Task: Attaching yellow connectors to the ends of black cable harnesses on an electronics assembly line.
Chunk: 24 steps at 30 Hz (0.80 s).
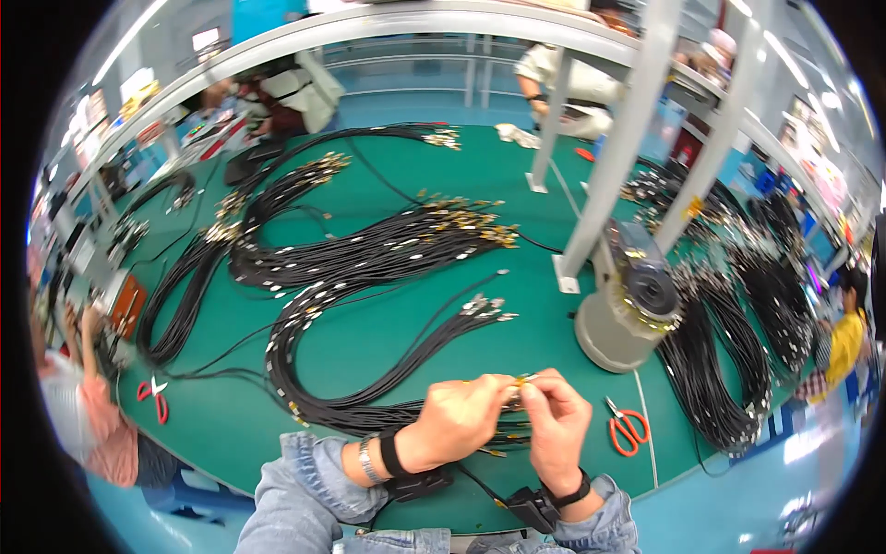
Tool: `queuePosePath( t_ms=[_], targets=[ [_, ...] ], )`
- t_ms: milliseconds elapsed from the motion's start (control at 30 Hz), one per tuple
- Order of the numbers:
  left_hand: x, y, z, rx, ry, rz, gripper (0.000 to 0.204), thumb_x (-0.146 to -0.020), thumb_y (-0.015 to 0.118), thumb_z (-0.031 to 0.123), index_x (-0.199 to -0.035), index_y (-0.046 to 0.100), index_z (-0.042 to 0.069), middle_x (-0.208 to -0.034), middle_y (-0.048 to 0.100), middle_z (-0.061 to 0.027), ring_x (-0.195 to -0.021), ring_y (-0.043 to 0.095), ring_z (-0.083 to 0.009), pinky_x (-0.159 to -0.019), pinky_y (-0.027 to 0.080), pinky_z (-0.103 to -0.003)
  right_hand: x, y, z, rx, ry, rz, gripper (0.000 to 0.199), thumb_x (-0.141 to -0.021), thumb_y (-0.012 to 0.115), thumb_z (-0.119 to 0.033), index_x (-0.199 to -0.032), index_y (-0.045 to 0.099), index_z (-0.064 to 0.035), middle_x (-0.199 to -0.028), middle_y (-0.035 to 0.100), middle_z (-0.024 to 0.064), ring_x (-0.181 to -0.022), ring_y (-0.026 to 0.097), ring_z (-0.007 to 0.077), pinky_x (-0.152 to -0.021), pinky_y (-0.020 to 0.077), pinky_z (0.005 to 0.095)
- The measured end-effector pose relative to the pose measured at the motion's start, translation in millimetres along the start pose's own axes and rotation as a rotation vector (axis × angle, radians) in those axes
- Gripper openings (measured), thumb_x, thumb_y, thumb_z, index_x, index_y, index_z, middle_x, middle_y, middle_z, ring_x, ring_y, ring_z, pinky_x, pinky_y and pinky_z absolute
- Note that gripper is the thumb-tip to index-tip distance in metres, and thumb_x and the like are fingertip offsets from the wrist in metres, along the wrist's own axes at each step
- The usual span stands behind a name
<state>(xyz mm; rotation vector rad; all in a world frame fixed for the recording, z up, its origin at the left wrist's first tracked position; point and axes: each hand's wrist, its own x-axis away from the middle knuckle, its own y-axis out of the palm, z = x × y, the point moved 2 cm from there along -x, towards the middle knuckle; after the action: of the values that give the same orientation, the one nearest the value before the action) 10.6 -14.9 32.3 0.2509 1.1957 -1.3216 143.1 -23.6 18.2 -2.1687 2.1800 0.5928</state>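
My left hand and my right hand meet over the near edge of the green table, fingertips pinched together. Between them shows a small gold-coloured connector, partly covered by my fingers. A bundle of thin black cables passes under my left hand, its gold and silver ends lying below my fingers. The same bundle curves up on the left, and other silver-tipped ends lie beyond my hands. Orange-handled scissors rest just right of my right hand.
A large black cable bundle lies across the green table. Right of it stands a grey pot-like container by metal posts. More cables hang at the right. Red-handled scissors lie left. Other people sit around.
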Motion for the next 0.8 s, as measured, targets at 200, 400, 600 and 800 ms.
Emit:
queuePosePath(
  t_ms=[200, 400, 600, 800],
  targets=[
    [0, -7, 1, -0.067, 0.136, 0.072, 0.006, -0.081, 0.063, 0.003, -0.085, 0.058, 0.003, -0.062, 0.061, -0.005, -0.049, 0.058, -0.0174, -0.04, 0.042, -0.028, 4, -2, 3, 0.008, -0.038, 0.045, 0.002, -0.082, 0.06, 0.005, -0.084, 0.059, 0.0041, -0.084, 0.056, 0.0052, -0.078, 0.051, 0.0104, -0.07, 0.0417, 0.0214],
    [5, -10, 0, -0.14, 0.153, 0.0, 0.012, -0.082, 0.062, 0.011, -0.087, 0.056, 0.002, -0.067, 0.058, -0.0025, -0.053, 0.059, -0.0131, -0.044, 0.041, -0.026, 3, 3, 7, 0.026, -0.064, 0.052, 0.007, -0.085, 0.059, -0.002, -0.082, 0.057, 0.0032, -0.077, 0.053, 0.004, -0.068, 0.05, 0.0108, -0.064, 0.0417, 0.0226],
    [2, -9, 2, -0.072, 0.152, 0.011, 0.008, -0.083, 0.062, 0.007, -0.081, 0.057, 0.002, -0.062, 0.061, -0.0032, -0.047, 0.056, -0.0164, -0.039, 0.038, -0.026, 2, 1, 4, -0.018, -0.07, 0.023, 0.006, -0.086, 0.059, -0.004, -0.086, 0.057, 0.0025, -0.084, 0.054, 0.0043, -0.073, 0.051, 0.0107, -0.066, 0.0425, 0.0228],
    [-3, -7, -1, 0.335, -0.219, -0.121, 0.009, -0.088, 0.057, 0.009, -0.083, 0.056, 0.002, -0.057, 0.057, -0.0037, -0.046, 0.054, -0.012, -0.04, 0.037, -0.024, -4, 1, 3, -0.04, -0.024, 0.013, 0.008, -0.084, 0.061, 0.002, -0.092, 0.059, 0.0033, -0.091, 0.057, 0.0058, -0.082, 0.054, 0.0117, -0.075, 0.0441, 0.0235]
  ],
)
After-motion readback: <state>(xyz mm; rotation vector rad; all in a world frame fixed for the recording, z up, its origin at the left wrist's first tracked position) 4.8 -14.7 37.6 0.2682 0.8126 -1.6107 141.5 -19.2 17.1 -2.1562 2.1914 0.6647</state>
